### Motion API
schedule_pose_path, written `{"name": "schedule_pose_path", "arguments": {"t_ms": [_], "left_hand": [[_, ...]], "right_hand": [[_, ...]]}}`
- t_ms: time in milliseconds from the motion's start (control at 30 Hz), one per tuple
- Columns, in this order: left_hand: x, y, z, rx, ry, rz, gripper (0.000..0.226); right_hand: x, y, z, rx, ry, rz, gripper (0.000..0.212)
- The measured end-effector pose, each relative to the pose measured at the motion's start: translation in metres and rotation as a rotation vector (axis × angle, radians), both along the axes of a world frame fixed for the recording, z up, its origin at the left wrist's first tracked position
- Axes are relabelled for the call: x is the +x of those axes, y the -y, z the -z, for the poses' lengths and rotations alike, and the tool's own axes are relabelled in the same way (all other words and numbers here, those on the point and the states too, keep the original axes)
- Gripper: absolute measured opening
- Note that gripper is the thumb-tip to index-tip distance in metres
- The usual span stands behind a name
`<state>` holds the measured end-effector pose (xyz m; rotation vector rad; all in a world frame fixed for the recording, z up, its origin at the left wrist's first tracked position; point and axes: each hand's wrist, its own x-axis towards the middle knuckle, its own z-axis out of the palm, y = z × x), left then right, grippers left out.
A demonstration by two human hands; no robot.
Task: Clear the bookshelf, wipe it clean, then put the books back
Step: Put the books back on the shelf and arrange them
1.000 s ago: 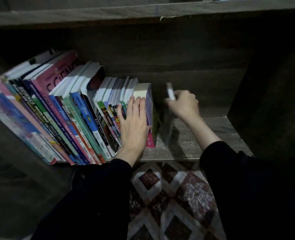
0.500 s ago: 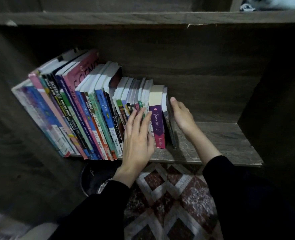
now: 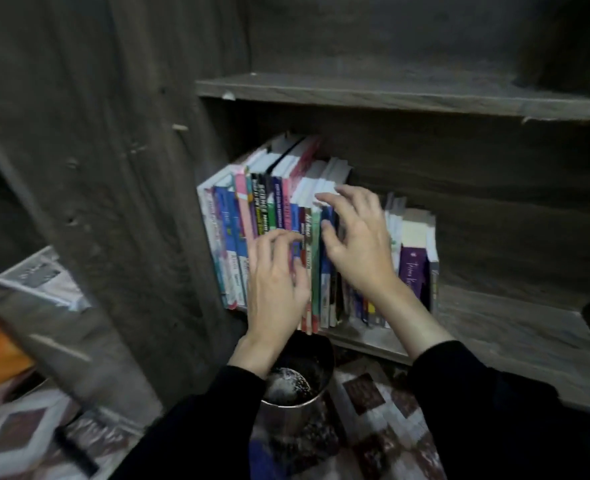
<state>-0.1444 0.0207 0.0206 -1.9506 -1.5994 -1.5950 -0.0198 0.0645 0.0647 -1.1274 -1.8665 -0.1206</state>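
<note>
Both left hand [image 3: 275, 292] and right hand [image 3: 357, 251] fingers [image 3: 354, 199] touch the books [image 3: 225, 230].

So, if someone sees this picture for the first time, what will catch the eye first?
The row of colourful books, standing at the left end of the lower shelf, draws the eye first. Next come the two bare hands on them: the left hand against the spines, the right hand at the top edges. Below, on the patterned floor, stands a round metal container.
</note>
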Motion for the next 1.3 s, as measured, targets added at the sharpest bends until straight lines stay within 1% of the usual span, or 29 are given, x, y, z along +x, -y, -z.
{"name": "schedule_pose_path", "arguments": {"t_ms": [67,133,200,233,267,367,400,467,600,733,1000,1067,1100,1167,1200,1233,1300], "left_hand": [[-0.023,-0.001,-0.009,-0.008,0.073,-0.088,0.028],[-0.042,-0.004,-0.019,-0.044,0.145,-0.154,0.034],[-0.053,-0.007,-0.031,-0.138,0.160,-0.184,0.045],[-0.059,-0.009,-0.036,-0.203,0.142,-0.189,0.051],[-0.063,-0.012,-0.041,-0.283,0.110,-0.188,0.058],[-0.075,-0.022,-0.052,-0.559,0.001,-0.193,0.082],[-0.078,-0.026,-0.055,-0.614,-0.013,-0.204,0.087],[-0.084,-0.030,-0.058,-0.665,-0.017,-0.240,0.090],[-0.093,-0.035,-0.051,-0.602,-0.010,-0.279,0.080],[-0.102,-0.039,-0.042,-0.531,-0.086,-0.265,0.076],[-0.100,-0.015,-0.043,-0.524,-0.149,-0.298,0.071],[-0.103,-0.017,-0.049,-0.580,-0.119,-0.260,0.073],[-0.104,-0.019,-0.052,-0.620,-0.070,-0.227,0.076],[-0.104,-0.025,-0.057,-0.662,0.112,-0.130,0.079],[-0.103,-0.029,-0.057,-0.656,0.197,-0.096,0.077],[-0.101,-0.031,-0.058,-0.635,0.242,-0.080,0.074],[-0.096,-0.032,-0.059,-0.587,0.210,-0.106,0.066]], "right_hand": [[-0.023,-0.002,-0.007,-0.031,0.067,-0.025,0.048],[-0.041,-0.004,-0.014,-0.083,0.099,-0.047,0.064],[-0.052,-0.008,-0.021,-0.132,0.110,-0.070,0.079],[-0.056,-0.010,-0.022,-0.144,0.127,-0.069,0.083],[-0.058,-0.012,-0.022,-0.148,0.161,-0.046,0.083],[-0.059,-0.014,-0.021,-0.139,0.267,0.032,0.074],[-0.059,-0.015,-0.022,-0.133,0.274,0.030,0.072],[-0.058,-0.014,-0.024,-0.136,0.279,0.013,0.070],[-0.056,-0.014,-0.025,-0.152,0.292,0.002,0.071],[-0.058,-0.012,-0.026,-0.150,0.286,0.004,0.070],[-0.058,-0.011,-0.027,-0.169,0.295,0.008,0.070],[-0.058,-0.011,-0.027,-0.169,0.288,0.006,0.070],[-0.058,-0.011,-0.027,-0.169,0.284,0.007,0.070],[-0.058,-0.011,-0.026,-0.173,0.284,0.009,0.070],[-0.058,-0.011,-0.026,-0.175,0.287,0.010,0.071],[-0.058,-0.012,-0.027,-0.175,0.290,0.010,0.071],[-0.057,-0.012,-0.027,-0.175,0.292,0.009,0.071]]}}
